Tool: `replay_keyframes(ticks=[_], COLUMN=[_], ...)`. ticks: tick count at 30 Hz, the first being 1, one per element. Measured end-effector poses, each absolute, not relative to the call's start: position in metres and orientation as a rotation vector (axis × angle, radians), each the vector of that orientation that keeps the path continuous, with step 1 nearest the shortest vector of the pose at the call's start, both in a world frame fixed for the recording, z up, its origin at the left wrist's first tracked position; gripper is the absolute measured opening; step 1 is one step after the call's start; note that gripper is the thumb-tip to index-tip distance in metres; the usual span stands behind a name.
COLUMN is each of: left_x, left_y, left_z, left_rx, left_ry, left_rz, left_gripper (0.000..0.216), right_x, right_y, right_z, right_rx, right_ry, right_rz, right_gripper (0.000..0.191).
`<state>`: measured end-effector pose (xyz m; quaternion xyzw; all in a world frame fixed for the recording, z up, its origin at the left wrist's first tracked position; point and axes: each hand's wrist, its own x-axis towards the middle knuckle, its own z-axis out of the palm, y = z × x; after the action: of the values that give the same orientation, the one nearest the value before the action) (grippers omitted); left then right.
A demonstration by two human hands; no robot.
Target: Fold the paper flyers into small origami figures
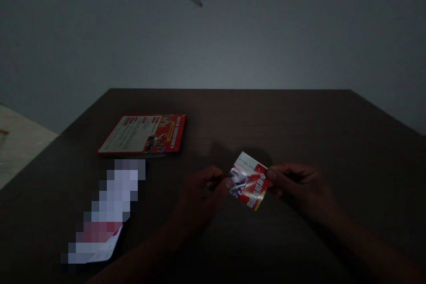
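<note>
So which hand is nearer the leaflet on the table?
Left. The left hand is down and right of the leaflet in view; the right hand is farther right, at the right edge of the card.

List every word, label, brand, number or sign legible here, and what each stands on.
"招募": large white characters on the small glossy red-and-white paper; neighbouring characters uncertain, small print unreadable.
Red-bordered rectangular printed leaflet: text too small to read.
Bright rounded-corner pixelated rectangle: nothing readable.
</note>
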<state>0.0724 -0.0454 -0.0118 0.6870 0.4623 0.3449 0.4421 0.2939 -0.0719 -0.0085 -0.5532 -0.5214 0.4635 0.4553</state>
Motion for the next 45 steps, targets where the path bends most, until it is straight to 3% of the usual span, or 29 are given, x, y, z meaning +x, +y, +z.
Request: replay_keyframes(ticks=[45], left_x=[0.0792], left_y=[-0.0496], left_z=[-0.0062], left_rx=[1.566], left_ry=[1.156], left_rz=[0.984], left_gripper=[0.010], right_x=[0.2855], right_y=[-0.0748], right_z=[-0.0022], right_rx=[-1.186], right_ry=[-1.720], right_rz=[1.096], right_gripper=[0.015])
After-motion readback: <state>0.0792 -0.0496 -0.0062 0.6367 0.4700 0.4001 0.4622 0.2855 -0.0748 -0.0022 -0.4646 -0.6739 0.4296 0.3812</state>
